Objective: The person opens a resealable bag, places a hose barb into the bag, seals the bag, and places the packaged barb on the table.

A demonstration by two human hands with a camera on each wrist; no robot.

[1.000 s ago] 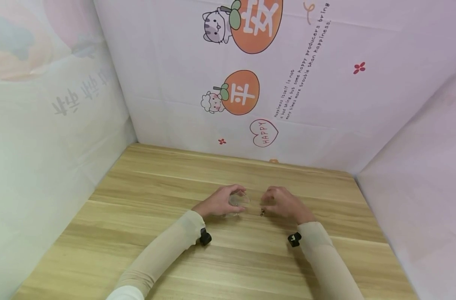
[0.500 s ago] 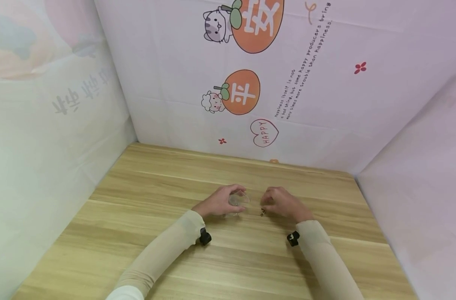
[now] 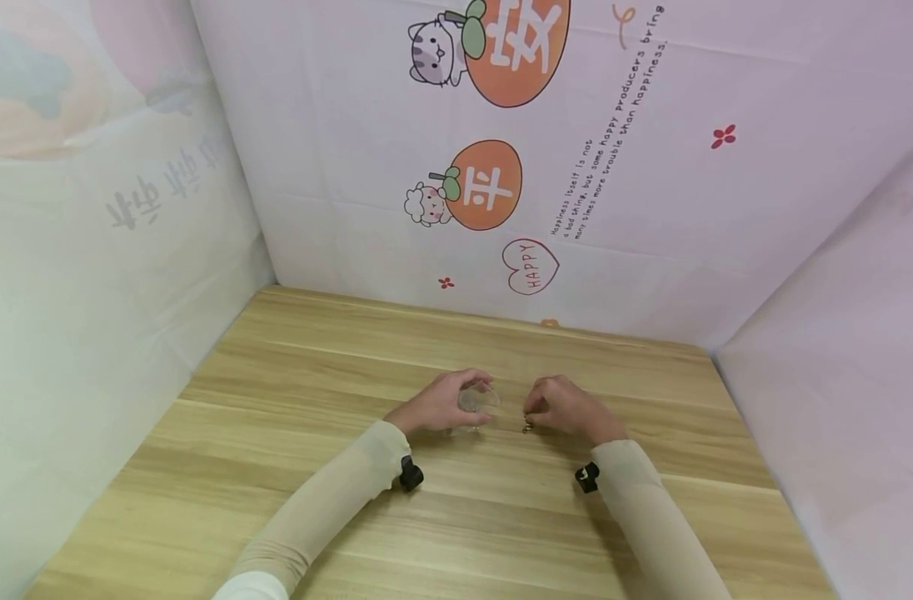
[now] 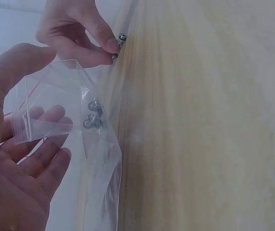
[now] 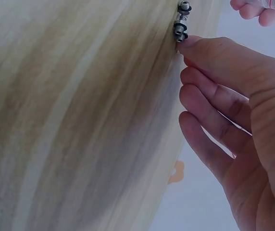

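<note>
A clear zip bag [image 3: 477, 400] [image 4: 65, 126] stands on the table with its mouth spread, held between the thumb and fingers of my left hand [image 3: 445, 403] [image 4: 27, 159]. Small metal pieces [image 4: 93, 115] lie inside the bag. Just right of it, my right hand [image 3: 569, 407] [image 5: 243, 106] pinches at a small cluster of metal fittings with dark rings [image 5: 181, 24] [image 4: 122, 37] on the table. Thumb and forefinger meet at the near end of that cluster, and the other fingers are bent behind. How many pieces they grip is hard to tell.
The wood-grain table [image 3: 456, 533] runs back to a printed white cloth wall [image 3: 336, 167], with pale cloth walls on the left [image 3: 112, 275] and right [image 3: 854, 358]. Each wrist wears a small black camera.
My right hand's fingers have drawn together and down onto the metal fittings. My left hand and the bag have stayed in place.
</note>
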